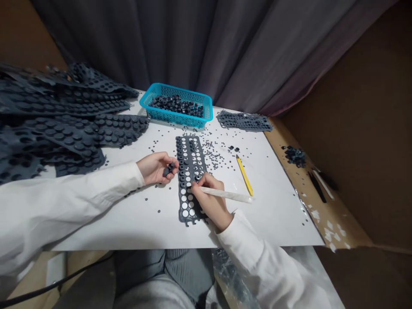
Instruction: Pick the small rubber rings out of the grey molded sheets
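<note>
My left hand (156,168) is curled around small dark rubber pieces (169,168), with its fingertips at the left edge of a perforated black rubber sheet (192,159). That sheet lies flat on a white board (267,214). Many of its round holes show white, and dark rubber buttons sit in others. My right hand (209,201) grips a white stick-like tool (227,194) and rests on the sheet's right side. The tool's tip is hidden behind my fingers.
A blue plastic basket (175,92) of dark rubber pieces stands behind the sheet. Stacked dark rubber sheets (64,111) spread in from the left, and another (244,122) lies back right. Small black bits (212,154) and a yellow tool (244,175) lie on the board.
</note>
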A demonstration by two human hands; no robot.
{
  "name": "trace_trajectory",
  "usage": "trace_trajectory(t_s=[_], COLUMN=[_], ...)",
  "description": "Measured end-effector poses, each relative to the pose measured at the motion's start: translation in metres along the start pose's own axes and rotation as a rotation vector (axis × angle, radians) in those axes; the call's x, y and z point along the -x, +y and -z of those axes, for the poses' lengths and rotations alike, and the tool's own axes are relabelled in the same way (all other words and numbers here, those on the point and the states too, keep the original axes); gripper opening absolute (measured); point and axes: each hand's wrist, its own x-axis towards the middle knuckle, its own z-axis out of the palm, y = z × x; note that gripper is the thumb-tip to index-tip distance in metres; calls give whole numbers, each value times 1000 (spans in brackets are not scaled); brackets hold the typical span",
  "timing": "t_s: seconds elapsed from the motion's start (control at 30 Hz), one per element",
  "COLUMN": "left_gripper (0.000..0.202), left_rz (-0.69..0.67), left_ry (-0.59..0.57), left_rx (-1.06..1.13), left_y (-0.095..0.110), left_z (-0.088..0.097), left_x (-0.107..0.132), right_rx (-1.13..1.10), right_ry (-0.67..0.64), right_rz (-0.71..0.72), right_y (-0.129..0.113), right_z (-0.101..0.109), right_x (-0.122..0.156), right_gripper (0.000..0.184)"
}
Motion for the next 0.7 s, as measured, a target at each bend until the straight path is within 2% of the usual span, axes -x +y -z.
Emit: trace_trajectory(t_s=[0.13,0.23,0.3,0.37,0.43,0.47,0.57,0.7], left_gripper=[14,24,23,17,16,18,17,16], left_rz=[-80,-233,-424,-613,-715,-739,-781,-831], left_ry=[57,41,-9,-87,-158,-178,-191,-232], left_rx=[-183,-420,-745,-1165,-1500,-1602,-1760,-1812], left_y=[-5,-9,-12,-13,-13,-13,-11,-7], left_z=[-3,-2,0,1,1,0,-2,-1], left_x=[-7,-10,-10,-9,-8,-8,-9,-14], right_rx=[23,47,54,49,41,38,28,26], right_ry=[-11,-15,-15,-18,-18,-18,-14,-13], right_rz=[3,2,4,5,4,3,13,34], right_y=[1,2,2,1,1,1,1,3], right_z=[-4,-4,-4,-4,-4,-4,-3,-4], right_x=[0,1,1,1,1,0,1,1], right_gripper=[25,25,26,26,25,24,23,23])
